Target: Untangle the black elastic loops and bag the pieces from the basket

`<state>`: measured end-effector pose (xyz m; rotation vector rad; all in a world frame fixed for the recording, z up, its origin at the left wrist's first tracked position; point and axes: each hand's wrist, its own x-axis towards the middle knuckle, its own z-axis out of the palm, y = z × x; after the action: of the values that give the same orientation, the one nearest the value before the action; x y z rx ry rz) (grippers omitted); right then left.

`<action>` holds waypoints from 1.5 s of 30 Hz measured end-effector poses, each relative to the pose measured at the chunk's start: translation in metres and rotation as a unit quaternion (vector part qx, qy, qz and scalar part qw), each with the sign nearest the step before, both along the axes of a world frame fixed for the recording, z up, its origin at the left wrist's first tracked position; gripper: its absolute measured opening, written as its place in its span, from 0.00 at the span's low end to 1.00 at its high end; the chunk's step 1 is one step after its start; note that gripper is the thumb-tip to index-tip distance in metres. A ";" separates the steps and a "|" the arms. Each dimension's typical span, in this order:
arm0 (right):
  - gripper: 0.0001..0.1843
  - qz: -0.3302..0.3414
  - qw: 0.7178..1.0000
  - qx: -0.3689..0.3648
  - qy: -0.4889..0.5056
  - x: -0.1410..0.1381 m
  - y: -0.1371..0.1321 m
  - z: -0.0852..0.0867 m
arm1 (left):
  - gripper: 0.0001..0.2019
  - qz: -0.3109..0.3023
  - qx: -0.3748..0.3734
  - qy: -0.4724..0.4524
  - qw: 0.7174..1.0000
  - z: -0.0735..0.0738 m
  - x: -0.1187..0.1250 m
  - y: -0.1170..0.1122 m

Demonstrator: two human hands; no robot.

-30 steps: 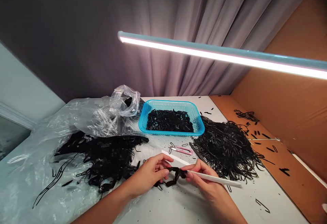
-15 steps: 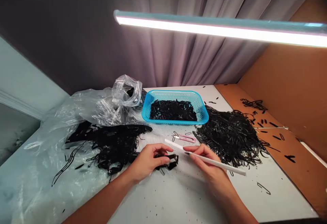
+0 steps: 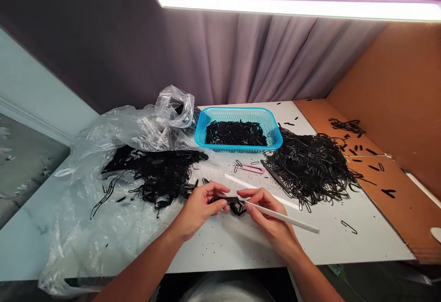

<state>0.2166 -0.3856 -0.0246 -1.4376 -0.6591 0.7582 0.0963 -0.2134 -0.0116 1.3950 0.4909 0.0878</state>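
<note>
My left hand (image 3: 200, 205) pinches a small strip of black rubber pieces (image 3: 231, 204) just above the white table (image 3: 241, 247). My right hand (image 3: 267, 217) grips a thin white stick (image 3: 289, 219) like a pen, its tip at the black strip. A heap of black strips (image 3: 158, 173) lies on clear plastic to the left of my hands. Another black heap (image 3: 310, 166) lies to the right.
A blue basket (image 3: 203, 132) with black pieces stands at the back centre. A pink clip (image 3: 253, 169) lies in front of it. Crumpled clear plastic bags (image 3: 113, 141) cover the left. Brown cardboard (image 3: 386, 109) walls the right. A lit tube lamp (image 3: 296, 6) hangs overhead.
The view has tilted downward, showing the table's front edge. My right hand has brought the stick tip back against the black strip that my left hand holds.
</note>
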 end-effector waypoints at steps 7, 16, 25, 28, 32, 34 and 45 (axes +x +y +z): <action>0.08 0.036 0.999 -0.001 0.017 -0.010 -0.006 -0.001 | 0.11 0.024 -0.005 -0.018 1.000 -0.006 -0.008 -0.011; 0.08 0.032 0.999 -0.003 0.029 -0.016 -0.006 0.002 | 0.09 0.067 0.018 -0.020 0.997 -0.007 -0.007 -0.019; 0.08 0.009 0.998 0.025 0.056 -0.020 -0.001 -0.001 | 0.08 0.102 0.008 -0.019 0.995 -0.004 -0.009 -0.029; 0.09 -0.001 0.999 0.018 0.046 -0.021 -0.002 -0.002 | 0.09 0.106 0.015 -0.024 0.994 -0.004 -0.009 -0.031; 0.10 -0.010 0.999 -0.031 -0.002 -0.025 -0.003 0.003 | 0.10 0.110 0.038 -0.032 0.993 -0.002 -0.009 -0.032; 0.10 -0.022 0.996 -0.066 -0.048 -0.027 -0.002 0.005 | 0.14 0.108 0.038 -0.042 0.993 -0.003 -0.008 -0.033; 0.10 -0.030 0.997 -0.047 -0.052 -0.026 0.005 0.009 | 0.05 0.079 0.009 -0.081 0.994 -0.010 -0.006 -0.027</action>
<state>0.1908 -0.3804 -0.0154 -1.5846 -0.6637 0.6777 0.0900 -0.2403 -0.0213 1.3524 0.4661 0.3325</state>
